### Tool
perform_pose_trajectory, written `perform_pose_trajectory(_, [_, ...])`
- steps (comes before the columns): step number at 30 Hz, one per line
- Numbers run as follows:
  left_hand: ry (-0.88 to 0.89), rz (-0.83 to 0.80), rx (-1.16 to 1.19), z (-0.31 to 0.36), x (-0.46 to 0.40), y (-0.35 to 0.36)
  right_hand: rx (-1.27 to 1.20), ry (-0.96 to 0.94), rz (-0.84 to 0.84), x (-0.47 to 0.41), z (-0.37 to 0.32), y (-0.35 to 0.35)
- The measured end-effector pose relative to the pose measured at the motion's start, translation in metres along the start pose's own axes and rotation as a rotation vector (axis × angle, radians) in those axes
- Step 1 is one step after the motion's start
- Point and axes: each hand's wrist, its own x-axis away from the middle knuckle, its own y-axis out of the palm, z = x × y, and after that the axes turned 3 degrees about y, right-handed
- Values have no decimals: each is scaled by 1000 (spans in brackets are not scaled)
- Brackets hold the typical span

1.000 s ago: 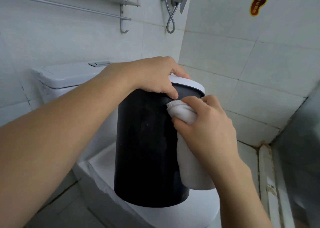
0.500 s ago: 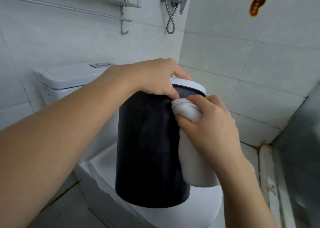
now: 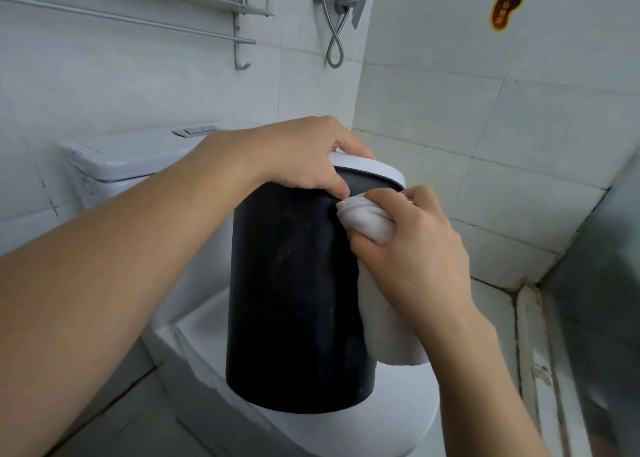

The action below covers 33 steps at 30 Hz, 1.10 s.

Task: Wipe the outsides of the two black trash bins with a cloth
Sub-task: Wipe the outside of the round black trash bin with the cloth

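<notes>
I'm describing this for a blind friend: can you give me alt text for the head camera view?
A right hand presses a white cloth against the upper side of a black trash bin standing on a closed toilet lid, while the left hand grips the bin's white rim in a tiled bathroom.

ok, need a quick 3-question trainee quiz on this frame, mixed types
1. True or false: the black bin stands on the floor.
2. Which hand presses the white cloth to the bin?
A. left hand
B. right hand
3. Fill in: the left hand grips the bin at its white ____.

Key: 1 false, it sits on the closed toilet lid; 2 B; 3 rim.
</notes>
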Motion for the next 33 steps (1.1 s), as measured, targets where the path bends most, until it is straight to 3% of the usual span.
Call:
perform_pose_trajectory(7, [-4, -17, -23, 6, -2, 1, -16, 185, 38, -13, 19, -6])
perform_pose_trajectory(14, [31, -30, 48, 6, 5, 0, -1, 11, 35, -6, 0, -3])
perform_pose_trajectory(21, [-36, 7, 113, -4, 7, 1, -90, 156, 16, -13, 24, -8])
perform_pose_trajectory(27, [-109, 133, 189, -19, 7, 1, -172, 190, 63, -19, 35, -17])
perform_pose_trajectory(33, [-103, 168, 273, -31, 4, 4, -135, 171, -10, -17, 32, -9])
